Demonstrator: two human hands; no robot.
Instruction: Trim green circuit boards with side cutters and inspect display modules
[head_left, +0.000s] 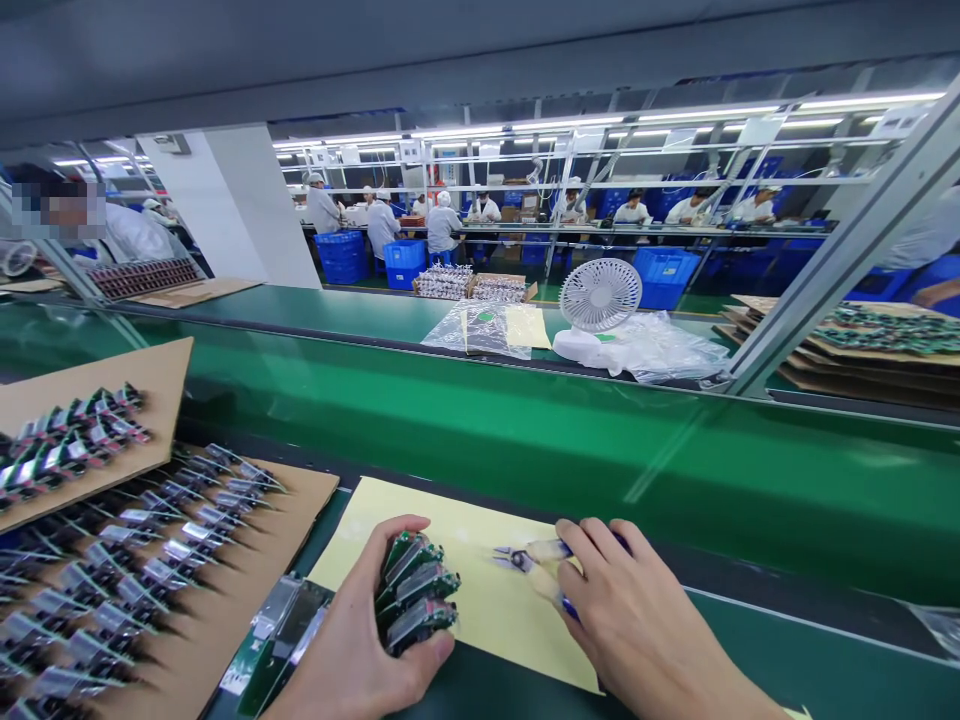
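Observation:
Several small green circuit boards (420,590) are bunched side by side in my left hand (360,630), its thumb and fingers curled around them. My right hand (615,600) grips a pair of small pliers (544,555) by the handles, partly hidden under the fingers. The jaws point left toward the boards and are slightly parted, with nothing visible between them. Both hands are above a sheet of yellow paper (480,530) on the green bench. Left of my left wrist lie larger green boards (281,630) with silvery parts, partly covered by the forearm.
Cardboard sheets (300,490) with rows of boards (135,580) fill the left side. A green conveyor belt (450,400) runs behind the paper. Beyond it stand a white fan (600,300) and plastic bags (660,345). A metal post (847,240) slants at right. Co-workers sit farther back.

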